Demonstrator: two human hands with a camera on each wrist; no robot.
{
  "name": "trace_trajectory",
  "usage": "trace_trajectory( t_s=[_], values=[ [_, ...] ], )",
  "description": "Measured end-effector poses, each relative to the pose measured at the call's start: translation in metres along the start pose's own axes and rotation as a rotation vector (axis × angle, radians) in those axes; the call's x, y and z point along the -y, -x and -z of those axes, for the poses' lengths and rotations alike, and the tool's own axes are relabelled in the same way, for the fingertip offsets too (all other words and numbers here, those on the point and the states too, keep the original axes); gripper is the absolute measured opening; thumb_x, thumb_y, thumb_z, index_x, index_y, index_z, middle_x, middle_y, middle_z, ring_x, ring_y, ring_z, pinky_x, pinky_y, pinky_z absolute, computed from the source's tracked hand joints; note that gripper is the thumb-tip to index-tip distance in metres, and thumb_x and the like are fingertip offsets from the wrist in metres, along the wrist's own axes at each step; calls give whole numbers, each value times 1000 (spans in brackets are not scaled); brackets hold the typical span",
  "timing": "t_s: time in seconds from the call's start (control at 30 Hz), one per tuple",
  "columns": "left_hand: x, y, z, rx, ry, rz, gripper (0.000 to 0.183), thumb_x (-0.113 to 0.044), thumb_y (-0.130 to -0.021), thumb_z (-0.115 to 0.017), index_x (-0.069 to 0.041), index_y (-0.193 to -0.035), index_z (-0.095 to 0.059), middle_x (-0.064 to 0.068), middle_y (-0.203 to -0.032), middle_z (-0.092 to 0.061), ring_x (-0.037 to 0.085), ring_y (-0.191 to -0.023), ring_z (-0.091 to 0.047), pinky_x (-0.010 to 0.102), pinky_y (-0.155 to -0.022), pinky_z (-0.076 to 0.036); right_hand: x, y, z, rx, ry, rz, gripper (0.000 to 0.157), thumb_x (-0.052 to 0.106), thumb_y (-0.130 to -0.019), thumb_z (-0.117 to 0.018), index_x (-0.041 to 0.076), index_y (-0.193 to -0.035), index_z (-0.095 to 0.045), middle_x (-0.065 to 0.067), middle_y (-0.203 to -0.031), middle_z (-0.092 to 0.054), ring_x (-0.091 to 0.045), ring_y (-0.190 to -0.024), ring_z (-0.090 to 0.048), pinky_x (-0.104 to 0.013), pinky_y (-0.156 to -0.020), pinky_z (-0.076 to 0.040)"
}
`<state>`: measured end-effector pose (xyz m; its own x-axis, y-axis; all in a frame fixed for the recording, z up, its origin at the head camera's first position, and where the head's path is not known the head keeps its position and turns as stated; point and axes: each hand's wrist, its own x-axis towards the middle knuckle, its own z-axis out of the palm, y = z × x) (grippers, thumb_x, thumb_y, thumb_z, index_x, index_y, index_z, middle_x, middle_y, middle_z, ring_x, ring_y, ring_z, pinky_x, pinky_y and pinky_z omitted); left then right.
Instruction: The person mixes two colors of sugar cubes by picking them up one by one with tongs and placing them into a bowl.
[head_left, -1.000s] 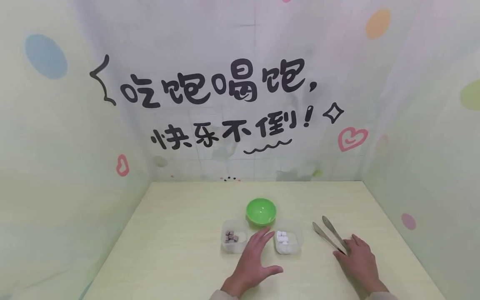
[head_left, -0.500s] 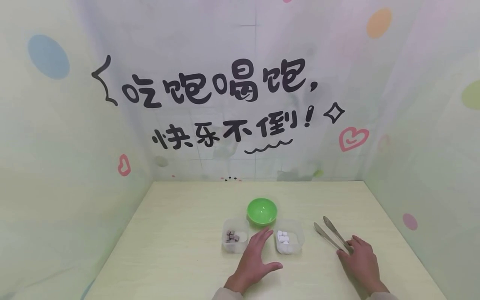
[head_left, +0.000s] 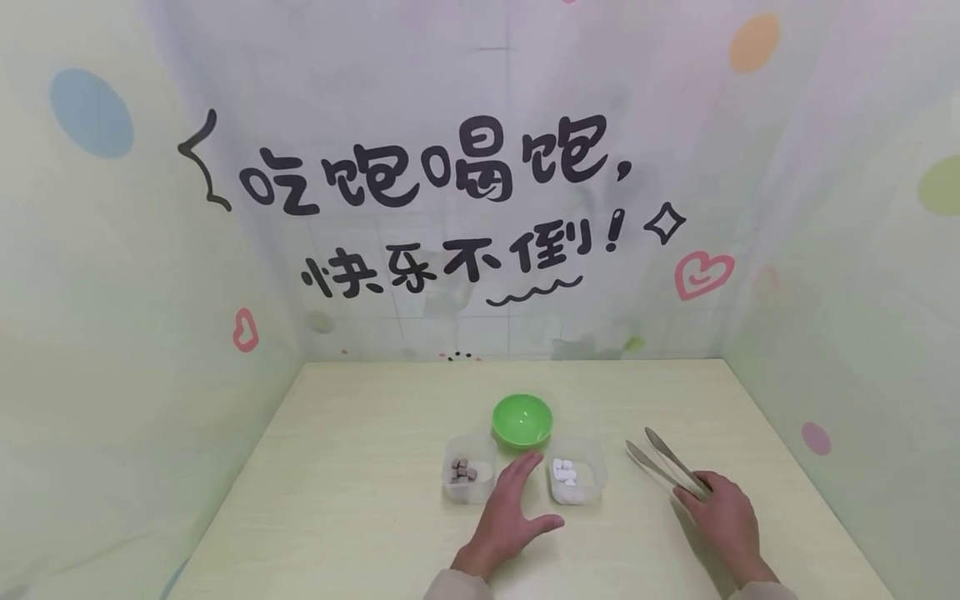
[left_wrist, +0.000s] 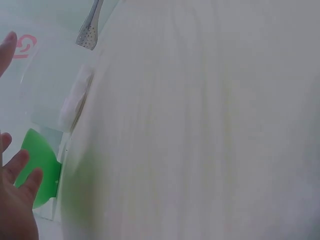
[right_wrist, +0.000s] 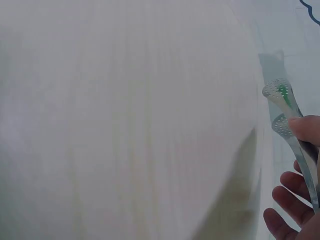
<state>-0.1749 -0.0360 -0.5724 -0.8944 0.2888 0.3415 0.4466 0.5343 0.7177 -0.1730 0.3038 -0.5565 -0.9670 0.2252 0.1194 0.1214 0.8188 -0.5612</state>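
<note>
My right hand [head_left: 726, 515] grips a pair of metal tongs [head_left: 666, 454] at the right; their two arms stand apart and point away from me. In the right wrist view the tongs' perforated tips [right_wrist: 276, 91] show, with the thumb over one arm. My left hand [head_left: 504, 521] reaches between two clear plastic containers, thumb and fingers spread, holding nothing. Brown cubes [head_left: 462, 472] lie in the left container [head_left: 483, 447]. White pieces [head_left: 564, 472] lie in the right container [head_left: 596, 454]. Behind them stands a green bowl [head_left: 522, 421], with nothing seen inside.
A pale wooden table [head_left: 337, 483] carries everything. Printed curtains enclose it at the back [head_left: 420, 333] and on both sides. The right curtain [head_left: 862, 400] runs along the table edge beyond the tongs.
My right hand has closed round the tongs and raised them slightly, its fingers shifting from spread on top to curled about the arms. The left hand has stayed almost still.
</note>
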Motion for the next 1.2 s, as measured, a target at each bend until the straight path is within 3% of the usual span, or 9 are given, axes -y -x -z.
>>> trace_trajectory(
  t_s=[0.1, 0.23, 0.43, 0.6, 0.97, 1.2],
  values=[
    [-2, -3, -2, 7, 21, 14, 92, -42, -74, -82, -21, -150, -35, 2, -153, -35, 29, -137, -35, 51, -106, -36, 1, 2, 0, -15, -31, -12, 45, 28, -83, -76, -3, -113, -62, -10, -83, -64, -25, -70, -56, -36, -58, -44],
    [-2, -7, -4, 12, 47, 32, 91, -41, -75, -82, -22, -150, -35, 3, -153, -35, 29, -138, -35, 51, -107, -35, 5, 3, 0, -18, -76, -4, 43, 25, -85, -74, -2, -115, -61, -2, -75, -58, -17, -63, -47, -27, -52, -37],
    [-1, -11, -9, 22, 98, 63, 91, -42, -75, -82, -21, -150, -35, 4, -154, -34, 29, -138, -34, 52, -108, -33, 12, 4, 1, -19, -134, 15, 41, 20, -86, -73, -3, -116, -58, -4, -79, -62, -16, -66, -52, -25, -51, -39],
    [-1, -13, -13, 27, 128, 96, 91, -41, -74, -82, -20, -150, -35, 5, -154, -34, 29, -139, -33, 52, -109, -31, 16, 6, 2, -13, -166, 17, 39, 14, -85, -74, 0, -116, -56, -5, -85, -67, -17, -73, -61, -27, -61, -45],
    [-5, -23, -21, 28, 256, 147, 94, -32, -73, -84, -14, -150, -34, 3, -151, -37, 27, -130, -44, 39, -105, -40, 22, 9, 6, -18, -239, 107, 36, 3, -85, -71, -4, -117, -57, -16, -102, -69, -22, -86, -68, -19, -69, -53],
    [-6, -27, -23, 28, 277, 182, 95, -29, -73, -85, -16, -151, -33, 6, -150, -38, 29, -130, -43, 41, -104, -41, 23, 11, 5, -48, -301, 160, 33, 0, -83, -73, -3, -112, -57, -18, -103, -70, -4, -80, -65, -15, -68, -52]
  ],
)
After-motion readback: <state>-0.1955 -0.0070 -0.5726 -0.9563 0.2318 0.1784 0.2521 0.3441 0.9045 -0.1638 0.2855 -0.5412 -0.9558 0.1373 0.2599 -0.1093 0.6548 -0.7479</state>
